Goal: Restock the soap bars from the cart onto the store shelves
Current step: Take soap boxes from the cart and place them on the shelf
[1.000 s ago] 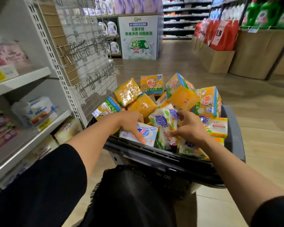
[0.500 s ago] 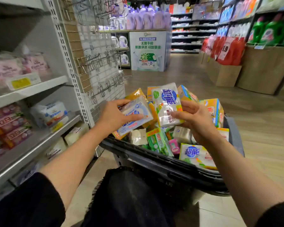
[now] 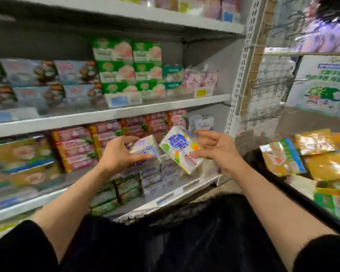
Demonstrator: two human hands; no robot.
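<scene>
2 soap bars, 1 in left hand [image 3: 119, 154], 1 in right hand [image 3: 216, 147]

The view swings from the black cart [image 3: 294, 190] to the white store shelves [image 3: 110, 114]. The left hand [image 3: 116, 156] now carries its pale blue-printed soap pack [image 3: 144, 148] and the right hand [image 3: 216, 149] its white, blue-lettered soap pack [image 3: 180, 149] from above the cart to the shelf front.
</scene>
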